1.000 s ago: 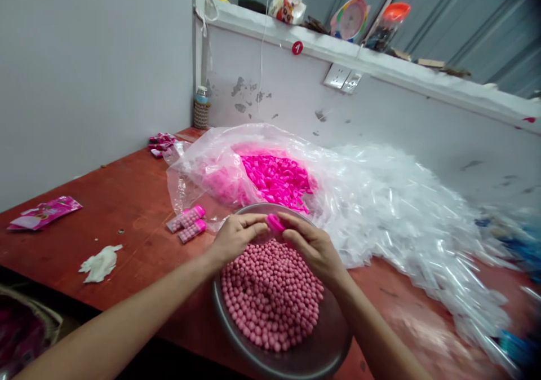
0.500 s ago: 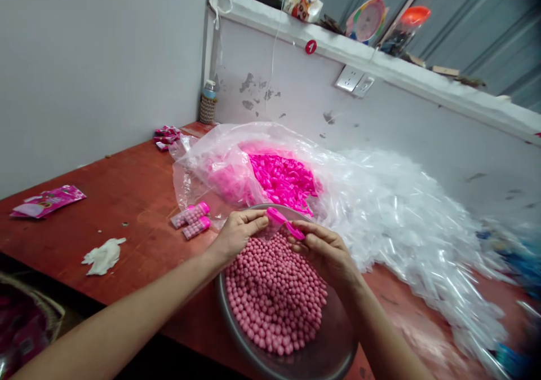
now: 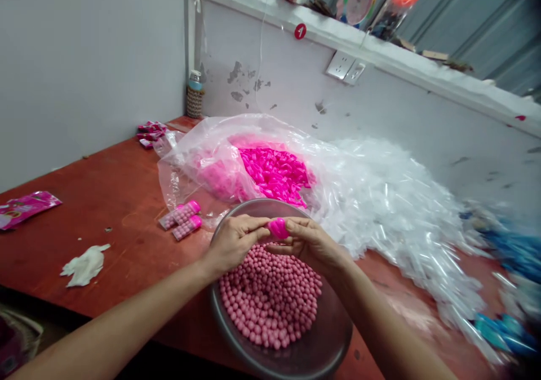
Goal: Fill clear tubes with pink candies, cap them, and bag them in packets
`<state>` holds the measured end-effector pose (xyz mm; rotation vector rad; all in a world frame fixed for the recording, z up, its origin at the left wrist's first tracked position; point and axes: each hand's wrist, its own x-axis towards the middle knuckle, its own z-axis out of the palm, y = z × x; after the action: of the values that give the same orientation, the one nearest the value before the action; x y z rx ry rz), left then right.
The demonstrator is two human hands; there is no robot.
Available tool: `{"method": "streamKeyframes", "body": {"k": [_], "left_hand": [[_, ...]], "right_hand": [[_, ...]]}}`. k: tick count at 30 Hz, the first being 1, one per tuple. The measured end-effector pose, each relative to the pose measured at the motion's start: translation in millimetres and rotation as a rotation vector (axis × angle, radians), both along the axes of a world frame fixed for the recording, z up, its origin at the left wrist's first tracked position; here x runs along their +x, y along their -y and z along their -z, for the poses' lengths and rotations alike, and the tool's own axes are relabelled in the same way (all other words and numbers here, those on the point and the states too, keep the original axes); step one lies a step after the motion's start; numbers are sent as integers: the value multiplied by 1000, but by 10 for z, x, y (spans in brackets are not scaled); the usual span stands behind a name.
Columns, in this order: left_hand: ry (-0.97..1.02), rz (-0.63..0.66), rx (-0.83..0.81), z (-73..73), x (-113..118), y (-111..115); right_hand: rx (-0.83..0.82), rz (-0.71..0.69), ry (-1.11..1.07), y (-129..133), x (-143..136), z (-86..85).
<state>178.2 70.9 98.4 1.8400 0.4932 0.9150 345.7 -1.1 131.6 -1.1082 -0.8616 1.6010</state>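
Over a grey metal bowl (image 3: 216,306), both hands meet at a bright pink plastic cap (image 3: 278,228). My left hand (image 3: 236,239) pinches its left side between thumb and fingers. My right hand (image 3: 310,242) grips the right side, thumb on top, its other fingers curled beneath. Whether a clear container is attached to the cap is hidden by the fingers. Below them, many round pink beads (image 3: 270,306) fill much of the bowl. Left of the bowl lie small clear containers (image 3: 187,228) with pink caps and pink beads inside.
Behind the bowl, a clear plastic bag (image 3: 181,160) holds loose pink caps (image 3: 274,171). A large heap of clear plastic pieces (image 3: 389,199) spreads to the right. White crumpled tissue (image 3: 85,265) and a pink packet (image 3: 27,208) lie on the red table (image 3: 135,199).
The pink cap was stretched out in two joined parts between the hands; now it is folded together into a compact shape. My right hand has moved closer to my left. The view has shifted slightly.
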Motion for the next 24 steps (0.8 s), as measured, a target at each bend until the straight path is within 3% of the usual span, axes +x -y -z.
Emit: {"method": "streamKeyframes", "body": {"k": [7, 10, 13, 17, 20, 24], "left_hand": [[-56, -29, 156, 13, -37, 41], [-97, 11, 60, -13, -13, 33], [-123, 27, -87, -41, 32, 13], [-113, -5, -111, -24, 55, 13], [-106, -45, 22, 1, 43, 27], [-85, -8, 286, -7, 3, 22]], "right_hand": [[-41, 47, -37, 32, -21, 0], [-29, 31, -50, 86, -19, 37], [143, 178, 152, 130, -88, 80], [283, 307, 446, 138, -154, 119], [241, 211, 346, 124, -93, 116], [32, -18, -63, 130, -26, 68]]}}
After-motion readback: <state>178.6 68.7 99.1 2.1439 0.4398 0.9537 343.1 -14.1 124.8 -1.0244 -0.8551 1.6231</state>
